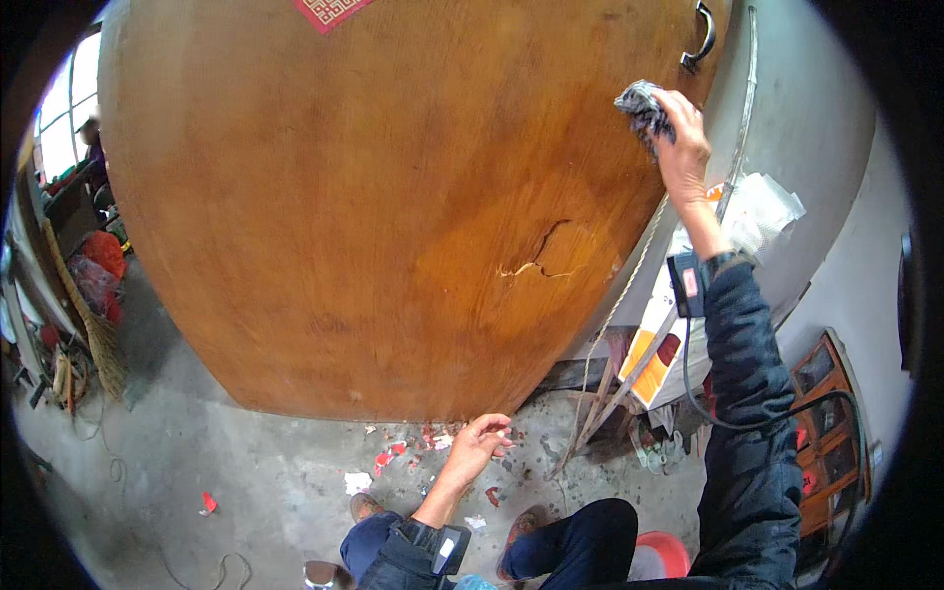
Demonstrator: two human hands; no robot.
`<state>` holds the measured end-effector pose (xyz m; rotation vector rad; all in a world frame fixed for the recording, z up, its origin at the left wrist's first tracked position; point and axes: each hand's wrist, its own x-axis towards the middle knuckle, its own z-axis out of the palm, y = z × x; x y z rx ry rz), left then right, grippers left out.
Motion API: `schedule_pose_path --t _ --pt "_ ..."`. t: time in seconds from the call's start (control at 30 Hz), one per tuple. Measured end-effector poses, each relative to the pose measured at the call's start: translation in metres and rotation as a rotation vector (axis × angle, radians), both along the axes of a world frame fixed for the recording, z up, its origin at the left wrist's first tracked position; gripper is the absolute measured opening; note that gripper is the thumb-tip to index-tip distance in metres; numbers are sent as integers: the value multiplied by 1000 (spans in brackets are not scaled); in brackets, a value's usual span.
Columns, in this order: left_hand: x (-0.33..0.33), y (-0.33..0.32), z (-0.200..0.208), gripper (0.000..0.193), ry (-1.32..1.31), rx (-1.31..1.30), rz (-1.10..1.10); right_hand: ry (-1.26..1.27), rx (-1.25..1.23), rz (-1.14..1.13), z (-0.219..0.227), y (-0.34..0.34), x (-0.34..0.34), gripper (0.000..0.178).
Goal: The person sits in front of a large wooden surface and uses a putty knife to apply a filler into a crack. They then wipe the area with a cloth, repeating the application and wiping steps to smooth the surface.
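A wooden door (393,216) with a brown varnished surface fills most of the view. Its lower right part has a cracked, broken patch. High on the right, my right hand (683,138) is closed on a crumpled grey cloth (647,110), held against the door below a metal door handle (699,39). My left hand (479,447) hangs low in front of the door's bottom edge, fingers loosely bent and apart, with nothing visible in it.
Scraps of red and white paper (388,456) litter the concrete floor (275,472). A straw broom (98,334) leans at the left. A rope (629,285), sticks and a white-orange carton (649,364) stand right of the door. A red basin (666,551) sits near my legs. A person (93,147) is at the far left.
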<state>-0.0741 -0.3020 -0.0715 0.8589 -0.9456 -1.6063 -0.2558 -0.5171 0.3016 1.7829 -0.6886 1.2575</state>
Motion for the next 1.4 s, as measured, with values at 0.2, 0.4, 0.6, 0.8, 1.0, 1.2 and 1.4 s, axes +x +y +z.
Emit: schedule_pose_path --t 0.2,0.4,0.6,0.8,1.0,1.2,1.4 --pt "1 -1 0 23 -21 9 16 1 -7 -17 -1 -24 -5 53" --pt "-3 1 2 23 -24 35 -1 -16 28 -6 -58 -28 -23 54" --pt "-4 2 -1 24 -22 20 -14 -87 162 -15 -156 -23 -48 52" --pt "-7 0 -2 25 -48 19 -25 -82 365 -20 -260 -5 -71 51" --pt "-4 1 -2 22 -48 21 -8 -109 499 -80 -234 22 -77 48" --pt "-3 0 -4 20 -20 4 10 -359 137 223 -61 -22 -44 45" --pt "-3 0 -2 21 2 -1 22 -634 124 71 -41 -43 7 43"
